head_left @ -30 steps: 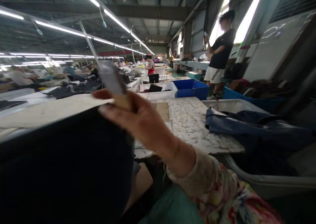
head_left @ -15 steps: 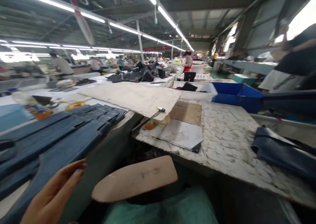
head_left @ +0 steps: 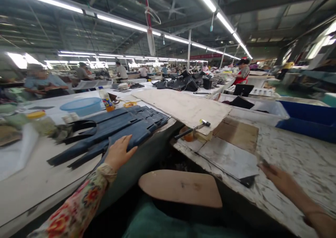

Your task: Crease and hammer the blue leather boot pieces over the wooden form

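Your sleeve (head_left: 75, 208) bore red flowers on cream; the strips (head_left: 123, 126) were dark blue, the board (head_left: 181, 188) tan, the basin (head_left: 82, 106) light blue.

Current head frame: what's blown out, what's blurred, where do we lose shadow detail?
Head view: strip lights and the window at upper right burn out to near white. Head view: right hand is smeared, left hand noticeably sharper. Head view: just below the brown board, detail sinks into near black.
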`<state>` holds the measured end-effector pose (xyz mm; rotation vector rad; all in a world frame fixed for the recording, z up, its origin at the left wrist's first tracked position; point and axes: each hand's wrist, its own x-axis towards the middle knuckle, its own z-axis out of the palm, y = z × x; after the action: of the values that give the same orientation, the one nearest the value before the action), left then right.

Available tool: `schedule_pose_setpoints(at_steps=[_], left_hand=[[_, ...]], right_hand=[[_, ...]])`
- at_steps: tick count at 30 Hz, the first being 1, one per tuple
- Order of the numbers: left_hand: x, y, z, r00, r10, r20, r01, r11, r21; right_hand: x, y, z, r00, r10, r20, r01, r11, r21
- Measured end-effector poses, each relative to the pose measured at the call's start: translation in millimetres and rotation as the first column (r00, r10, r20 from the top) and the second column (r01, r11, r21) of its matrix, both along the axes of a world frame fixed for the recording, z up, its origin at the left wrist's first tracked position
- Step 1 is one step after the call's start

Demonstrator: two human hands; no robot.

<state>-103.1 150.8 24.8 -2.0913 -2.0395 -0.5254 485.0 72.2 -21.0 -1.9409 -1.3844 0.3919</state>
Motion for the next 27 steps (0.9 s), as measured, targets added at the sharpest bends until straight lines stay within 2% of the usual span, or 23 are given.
schedule_pose_setpoints(at_steps=[1, 3, 5, 6, 10, 13, 20, 24, 27], left_hand=[[3, 4, -1.5, 1.0, 0.02, -0.01, -0.02, 0.999, -0.047], [5, 13, 0.2, 1.0, 0.027, 0.008, -0.026, 0.996, -0.08], [-2, 24, 8.3, 1.0, 0.029, 0.009, -0.029, 0.999, -0.034], [-9, 31, 13.6, 0.999, 0.05, -0.02, -0.051, 0.999, -0.013], [-51, 64, 28.5, 0.967, 0.191, -0.171, -0.206, 0.976, -0.071], [-76, 88, 26.3, 0.951, 0.246, -0.185, -0.27, 0.956, -0.113], [-107, 124, 10.5, 0.95, 0.292, -0.111, -0.31, 0.927, -0.213], [-124, 131, 2.5, 0.942, 0.332, -0.046, -0.333, 0.911, -0.244], [-131, 135, -4.7, 0.931, 0.364, 0.013, -0.351, 0.906, -0.237]], right_hand=[[-26, 13, -0.1, 0.996, 0.091, 0.02, -0.09, 0.994, -0.056], [-88, 37, 5.8, 0.966, 0.257, 0.024, -0.255, 0.965, -0.064], [-151, 54, 16.6, 0.853, 0.506, 0.13, -0.5, 0.863, -0.074], [-180, 59, 22.6, 0.793, 0.58, 0.186, -0.575, 0.814, -0.087], [-269, 68, 43.2, 0.584, 0.754, 0.3, -0.755, 0.64, -0.141], [-315, 78, 54.2, 0.502, 0.808, 0.31, -0.821, 0.557, -0.122], [-401, 124, 82.6, 0.384, 0.828, 0.409, -0.892, 0.446, -0.065], [-444, 156, 94.5, 0.357, 0.799, 0.484, -0.893, 0.444, -0.074], [-473, 178, 90.3, 0.373, 0.77, 0.518, -0.865, 0.49, -0.106]])
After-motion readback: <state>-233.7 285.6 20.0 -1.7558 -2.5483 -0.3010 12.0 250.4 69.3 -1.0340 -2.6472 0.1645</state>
